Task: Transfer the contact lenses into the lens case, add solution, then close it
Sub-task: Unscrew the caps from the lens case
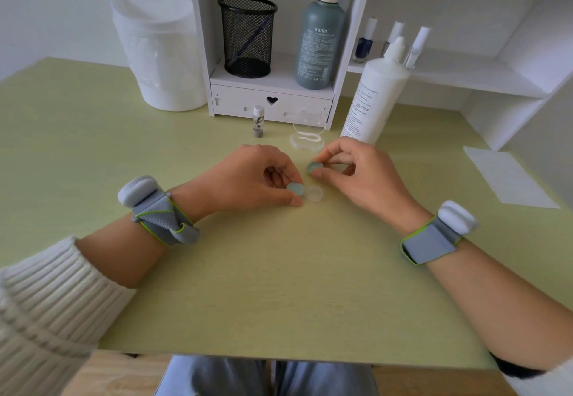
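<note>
Grey-blue trousers (263, 377) and a ribbed white sleeve (40, 312) sit closest, below the near edge of the pale green worktop (279, 287). Further in, both hands work over the lens case (313, 193), which lies on the worktop between them. The left hand (248, 178) pinches one teal cap (295, 188) between thumb and forefinger at the case's left end; whether that cap is screwed on or lifted free cannot be told. The right hand (356, 172) pinches the other teal cap (314, 166) the same way, held clear above the case, so the right well shows open and translucent. No lens can be made out in it. The case looks like light, stiff plastic that would likely skate on the smooth top if twisted one-handed, so it is best steadied at one end while each cap is turned by its rim. Lenses would be soft, wet and easily torn, which suits the white tweezers (308, 139) lying in the clear tray (294, 144) just beyond the hands. A small vial (258, 121) stands near that tray. The white solution bottle (375, 98) stands behind the right hand, probably squeezable and best gripped round its body.
</note>
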`<state>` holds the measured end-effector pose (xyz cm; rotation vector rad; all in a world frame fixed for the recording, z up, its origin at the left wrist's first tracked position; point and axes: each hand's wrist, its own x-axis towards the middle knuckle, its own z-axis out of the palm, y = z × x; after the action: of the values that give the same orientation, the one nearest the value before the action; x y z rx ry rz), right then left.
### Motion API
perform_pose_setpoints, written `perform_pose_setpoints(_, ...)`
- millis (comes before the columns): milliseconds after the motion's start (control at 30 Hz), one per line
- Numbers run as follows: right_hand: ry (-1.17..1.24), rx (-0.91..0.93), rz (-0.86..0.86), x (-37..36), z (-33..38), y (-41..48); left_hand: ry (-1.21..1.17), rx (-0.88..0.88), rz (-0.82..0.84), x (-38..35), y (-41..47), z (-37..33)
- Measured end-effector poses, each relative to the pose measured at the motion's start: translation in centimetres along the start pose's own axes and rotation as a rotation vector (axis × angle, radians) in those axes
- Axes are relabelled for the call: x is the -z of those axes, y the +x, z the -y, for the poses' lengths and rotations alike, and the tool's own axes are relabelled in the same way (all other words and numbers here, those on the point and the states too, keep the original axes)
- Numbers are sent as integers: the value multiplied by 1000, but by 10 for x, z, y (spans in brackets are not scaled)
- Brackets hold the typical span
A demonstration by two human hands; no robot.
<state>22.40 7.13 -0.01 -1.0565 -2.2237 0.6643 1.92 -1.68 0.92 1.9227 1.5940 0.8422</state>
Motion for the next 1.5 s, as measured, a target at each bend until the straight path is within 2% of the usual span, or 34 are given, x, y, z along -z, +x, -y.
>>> perform_pose_setpoints(267,-77,38,3,4,3,-3,5,5,6,0,-1,-2)
perform_pose_setpoints(433,-72,42,-89,18,7,-7,7,13,5,1,-2,-2)
perform_pose_setpoints(533,36,52,36,23,10,-17,8,9,7,0,-2,-3)
perform_pose_setpoints(633,2,62,196,18,11,-26,14,11,10,0,-2,-4)
perform_pose_setpoints(833,-95,104,160,9,13,-28,39,11,0,-1,-2,-5)
perform_pose_setpoints(1100,-110,140,127,8,14,-28,208,-144,17,3,-5,-7)
perform_pose_setpoints(1333,-155,152,111,7,16,-28,393,-200,-16,-4,-9,-12)
perform_pose_setpoints(1500,-160,148,111,7,17,-28,519,-176,-25,-11,-12,-16)
